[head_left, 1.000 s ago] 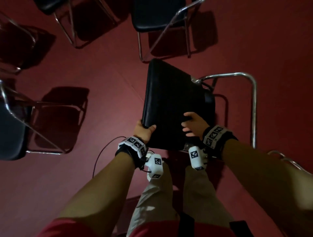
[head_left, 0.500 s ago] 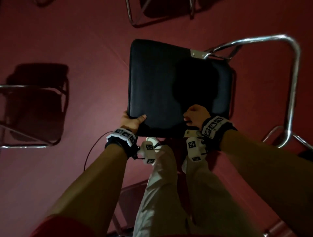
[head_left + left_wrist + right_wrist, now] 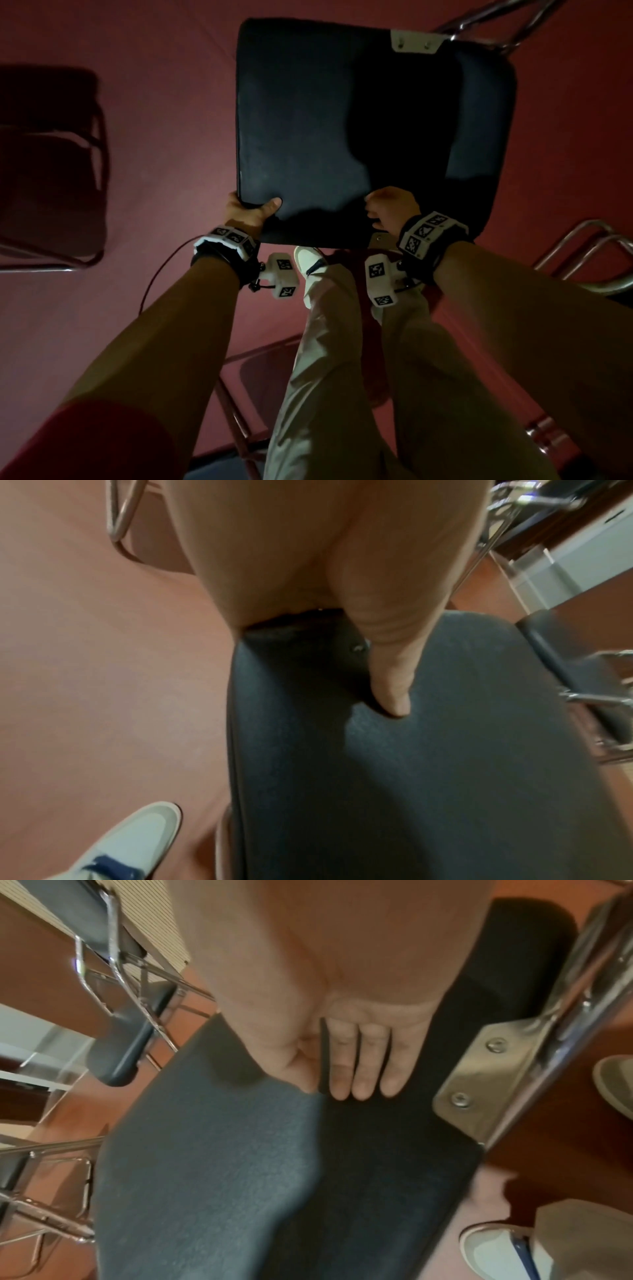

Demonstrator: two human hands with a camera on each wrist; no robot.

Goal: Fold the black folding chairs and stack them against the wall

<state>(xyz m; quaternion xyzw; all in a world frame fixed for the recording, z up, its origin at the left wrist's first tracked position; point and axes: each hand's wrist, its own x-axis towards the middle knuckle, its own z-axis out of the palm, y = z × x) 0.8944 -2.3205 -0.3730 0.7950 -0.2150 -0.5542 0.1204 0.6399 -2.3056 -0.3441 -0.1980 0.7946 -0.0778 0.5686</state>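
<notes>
I hold a black folding chair (image 3: 342, 120) in front of me over the red floor, its padded seat tipped up toward me. My left hand (image 3: 251, 210) grips the seat's near left corner, with the thumb (image 3: 387, 669) pressed on the top of the pad (image 3: 445, 777). At the near edge, further right, my right hand (image 3: 390, 209) holds on with its fingers (image 3: 359, 1064) curled over the black padding (image 3: 222, 1150). A steel bracket (image 3: 486, 1074) joins the pad to the chrome frame (image 3: 493, 20).
Another black chair (image 3: 51, 171) stands unfolded at the left. Chrome tubing (image 3: 589, 253) of a further chair shows at the right. A chair frame (image 3: 239, 411) lies low beside my legs. A thin cable (image 3: 154, 274) runs across the floor near my white shoe (image 3: 306, 257).
The seat has swung up and now fills more of the view. Both hands kept their grip. The chairs at the far side have left the frame.
</notes>
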